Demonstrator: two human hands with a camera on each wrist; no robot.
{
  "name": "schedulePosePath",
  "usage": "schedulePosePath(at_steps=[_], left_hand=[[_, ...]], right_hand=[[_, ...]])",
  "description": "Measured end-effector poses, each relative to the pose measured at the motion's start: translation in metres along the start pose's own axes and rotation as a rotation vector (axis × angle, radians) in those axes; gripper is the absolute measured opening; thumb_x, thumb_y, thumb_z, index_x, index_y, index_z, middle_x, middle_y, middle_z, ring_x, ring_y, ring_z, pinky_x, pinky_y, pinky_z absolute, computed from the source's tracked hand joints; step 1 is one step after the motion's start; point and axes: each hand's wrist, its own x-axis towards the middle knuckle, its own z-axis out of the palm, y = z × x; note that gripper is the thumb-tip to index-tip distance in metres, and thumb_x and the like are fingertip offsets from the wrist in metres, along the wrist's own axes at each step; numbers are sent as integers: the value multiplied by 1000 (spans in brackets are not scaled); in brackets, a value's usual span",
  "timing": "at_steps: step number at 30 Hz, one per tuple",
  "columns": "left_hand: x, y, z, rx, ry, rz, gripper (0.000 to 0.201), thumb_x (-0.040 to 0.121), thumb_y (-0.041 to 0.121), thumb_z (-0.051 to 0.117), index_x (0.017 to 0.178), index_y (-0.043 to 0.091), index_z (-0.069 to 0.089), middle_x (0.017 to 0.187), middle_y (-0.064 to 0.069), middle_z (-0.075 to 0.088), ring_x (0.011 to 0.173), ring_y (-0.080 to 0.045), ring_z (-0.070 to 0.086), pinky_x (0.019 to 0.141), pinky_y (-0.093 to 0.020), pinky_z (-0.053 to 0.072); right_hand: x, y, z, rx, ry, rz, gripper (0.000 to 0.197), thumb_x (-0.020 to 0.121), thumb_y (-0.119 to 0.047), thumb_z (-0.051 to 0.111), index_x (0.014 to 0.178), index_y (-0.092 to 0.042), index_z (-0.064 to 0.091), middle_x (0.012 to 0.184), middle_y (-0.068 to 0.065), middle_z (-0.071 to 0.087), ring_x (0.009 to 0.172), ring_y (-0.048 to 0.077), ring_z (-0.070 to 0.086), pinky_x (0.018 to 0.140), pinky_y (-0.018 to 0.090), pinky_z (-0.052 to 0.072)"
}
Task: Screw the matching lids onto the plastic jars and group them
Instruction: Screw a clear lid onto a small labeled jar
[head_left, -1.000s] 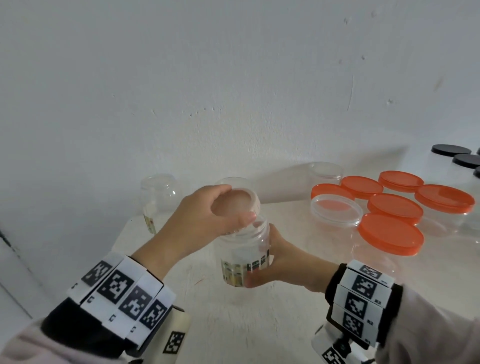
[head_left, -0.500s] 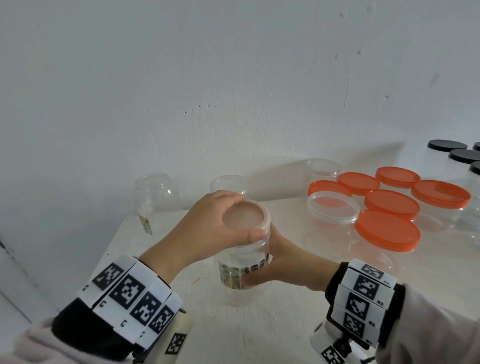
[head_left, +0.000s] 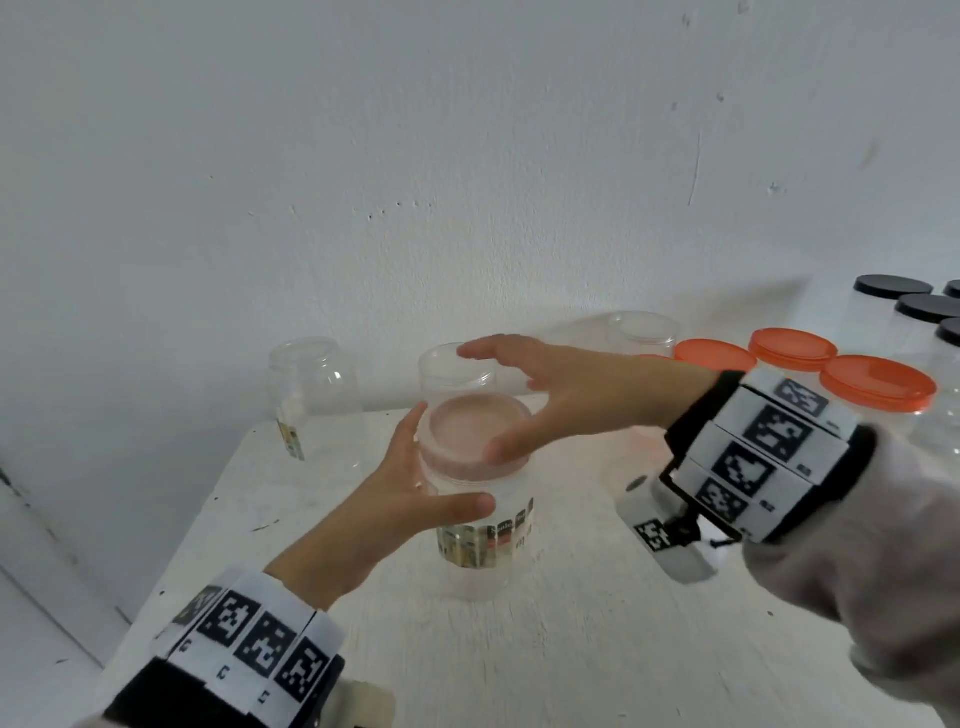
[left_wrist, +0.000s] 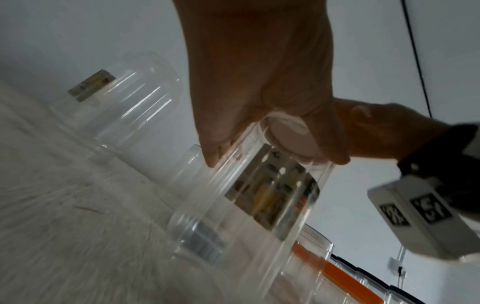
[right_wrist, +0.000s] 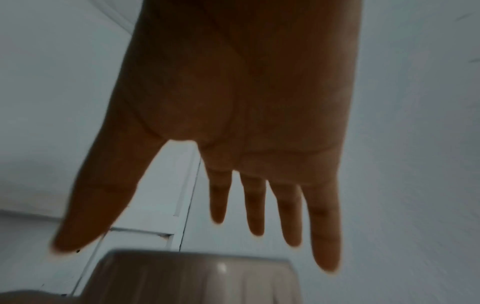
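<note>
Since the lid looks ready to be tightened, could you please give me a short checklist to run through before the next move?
1. Lid on the mouth of the jar: ok, it sits on top.
2. Lid level and threads caught: cannot tell.
3. Jar steadied: ok, the left hand grips it just under the lid.
4. Right hand on the lid: not ok, its fingers are spread straight above it; whether the thumb touches the rim, cannot tell.
5. Jar upright on the table: ok.
6. Group to join: ok, orange-lidded jars stand to the right.
</note>
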Motion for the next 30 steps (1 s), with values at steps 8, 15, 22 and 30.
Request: schedulePosePath(at_steps=[8, 15, 22, 30], left_hand=[[1, -10, 12, -13, 25, 31, 86, 64, 29, 85, 133, 45, 37, 124, 15, 61, 112, -2, 60, 79, -20, 53], [-1, -12, 12, -16, 23, 56, 84, 64, 31, 84, 133, 45, 38, 125, 15, 61, 112, 0, 59, 82, -19, 52], [2, -15, 11, -29, 13, 72, 84, 63, 31, 87, 133, 43, 40, 121, 15, 63, 110, 0, 60, 77, -14, 53], [2, -17, 11, -28, 38, 61, 89, 59, 40, 88, 132, 45, 39, 120, 19, 62, 108, 3, 60, 76, -16, 53]], right_hand=[[30, -47, -9, -540, -340, 55, 89, 76, -37, 79, 145, -52, 24, 141, -12, 34, 130, 19, 38, 101, 40, 43], [37, -52, -8, -619, -380, 24, 83, 73, -34, 82, 139, -53, 35, 127, -15, 35, 121, 16, 42, 95, 38, 48], [35, -50, -11, -566, -385, -19, 79, 72, -23, 81, 132, -56, 43, 134, -16, 37, 124, 12, 39, 99, 38, 44], [35, -53, -9, -591, -391, -2, 76, 69, -41, 84, 131, -58, 43, 131, -17, 39, 121, 14, 46, 97, 39, 48]])
